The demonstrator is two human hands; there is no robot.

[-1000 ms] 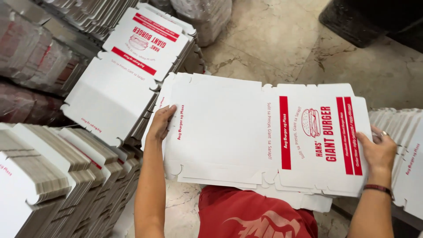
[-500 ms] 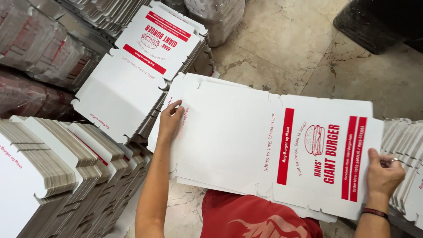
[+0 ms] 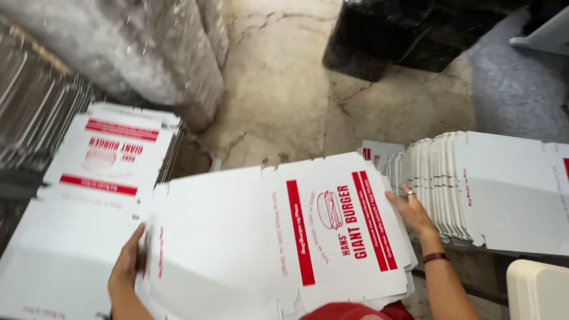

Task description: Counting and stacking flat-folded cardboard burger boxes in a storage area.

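Cracked pale stone floor (image 3: 284,89) fills the background, with a plastic-wrapped bundle (image 3: 148,53) at upper left, a black bundle (image 3: 403,35) at upper right, and a row of folded white boxes (image 3: 492,189) standing on edge at right. Below lies 1 stack of flat white box blanks (image 3: 89,178) at left. Across the middle, the flat box blank (image 3: 272,237) with red stripes and burger drawing is held by both ends: left hand (image 3: 127,266) fingers closed on its left edge, right hand (image 3: 412,210) fingers curled on its right edge.
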